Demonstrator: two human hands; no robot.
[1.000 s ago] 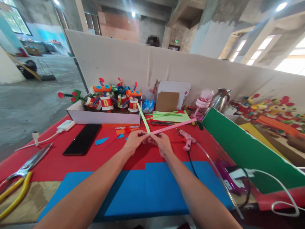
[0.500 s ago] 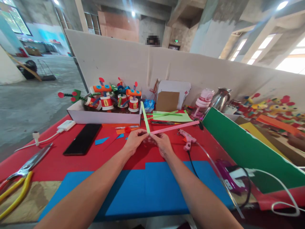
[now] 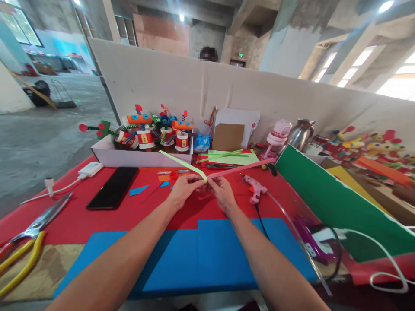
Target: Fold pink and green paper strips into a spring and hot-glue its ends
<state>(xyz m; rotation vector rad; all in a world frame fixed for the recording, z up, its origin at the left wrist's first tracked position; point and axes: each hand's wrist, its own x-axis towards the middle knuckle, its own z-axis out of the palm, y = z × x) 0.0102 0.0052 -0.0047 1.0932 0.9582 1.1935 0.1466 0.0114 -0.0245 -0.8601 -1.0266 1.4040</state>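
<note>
At far left, large metal scissors with yellow-and-red handles (image 3: 36, 231) lie open at the edge of a red-covered table (image 3: 126, 220). Next comes a flat black smartphone (image 3: 113, 188), then, behind it, a low white cardboard box (image 3: 142, 161) holding colourful figures made from red-and-white paper cups (image 3: 145, 139). At centre, over the table, the left hand (image 3: 185, 190) and right hand (image 3: 223, 193) are close together, fingertips pinched on the meeting ends of two narrow paper strips: a pale green one (image 3: 181, 163) slanting up leftward, a pink one (image 3: 241, 167) slanting up rightward. Right of the hands lies a pink plastic glue gun (image 3: 256, 188), then a tilted green panel (image 3: 337, 207).
</note>
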